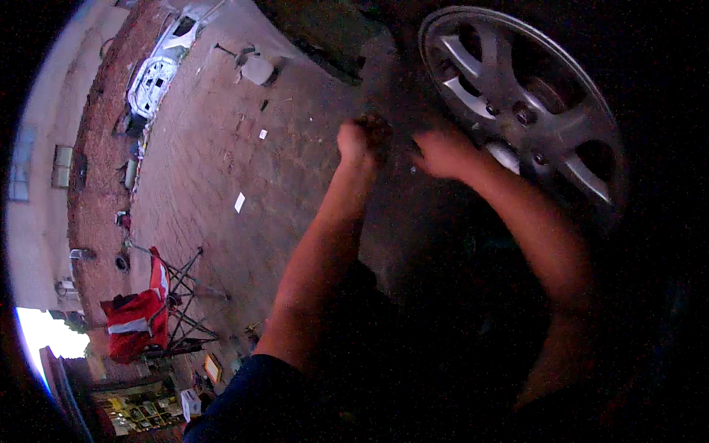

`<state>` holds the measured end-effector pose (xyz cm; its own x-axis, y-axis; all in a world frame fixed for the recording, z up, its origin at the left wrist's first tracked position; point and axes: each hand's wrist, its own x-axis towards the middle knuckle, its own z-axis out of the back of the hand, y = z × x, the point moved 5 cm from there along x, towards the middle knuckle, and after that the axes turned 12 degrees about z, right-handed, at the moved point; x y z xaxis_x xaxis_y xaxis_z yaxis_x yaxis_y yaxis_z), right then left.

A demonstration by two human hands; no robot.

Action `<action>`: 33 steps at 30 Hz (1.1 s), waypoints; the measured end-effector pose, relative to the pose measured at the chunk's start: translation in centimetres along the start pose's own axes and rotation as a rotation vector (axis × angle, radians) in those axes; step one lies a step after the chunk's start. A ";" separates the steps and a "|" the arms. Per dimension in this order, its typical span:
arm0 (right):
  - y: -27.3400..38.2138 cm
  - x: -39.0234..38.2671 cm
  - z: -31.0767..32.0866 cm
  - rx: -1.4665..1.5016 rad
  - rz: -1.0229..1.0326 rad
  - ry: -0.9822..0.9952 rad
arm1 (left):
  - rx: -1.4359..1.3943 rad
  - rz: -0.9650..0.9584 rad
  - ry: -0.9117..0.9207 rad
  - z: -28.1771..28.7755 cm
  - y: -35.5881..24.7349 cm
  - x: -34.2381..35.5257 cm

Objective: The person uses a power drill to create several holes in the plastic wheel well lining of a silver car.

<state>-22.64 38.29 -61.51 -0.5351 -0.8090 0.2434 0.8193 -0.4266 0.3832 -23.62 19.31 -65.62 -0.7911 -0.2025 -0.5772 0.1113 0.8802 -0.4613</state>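
Observation:
My left hand (362, 140) is closed in the middle of the view, fingers curled into a fist. Its knuckle side is in deep shade, so whatever it may hold is hidden. To the right of it, my right hand (446, 153) points leftward with thumb and fingers somewhat apart. Nothing shows between them, though the fingertips fade into the dark. A gap separates the two hands. Just beyond my right hand and wrist stands a silver alloy wheel (526, 112) with broad spokes and lug holes around its hub. The wheel's lower right side is lost in shadow.
A red folding camp chair (140, 325) stands at the left on the paved ground (214, 148). Pale car body panels (153, 85) lie far off by a brick strip. A whitish rounded object (257, 69) and paper scraps lie on the ground. Shelves (140, 408) show at lower left.

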 end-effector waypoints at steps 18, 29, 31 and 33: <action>-0.3 -26.2 -13.7 -0.053 -0.532 -0.114 | 0.301 0.093 0.112 -1.4 -0.4 -4.9; 2.5 -21.7 -10.5 0.254 -0.536 -0.106 | 0.428 0.069 0.159 -3.4 -2.2 -8.2; 3.4 -19.4 -6.8 0.746 -0.761 -0.170 | 0.400 0.093 0.222 -3.7 -2.1 -7.8; 3.8 -17.7 -3.0 1.011 -0.570 -0.488 | 0.362 0.128 0.297 -4.9 -1.0 -7.9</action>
<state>-9.49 49.74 -67.08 -0.9571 -0.2868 0.0401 0.0392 0.0089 0.9992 -20.48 22.12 -57.31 -0.8893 0.0751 -0.4511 0.3788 0.6737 -0.6345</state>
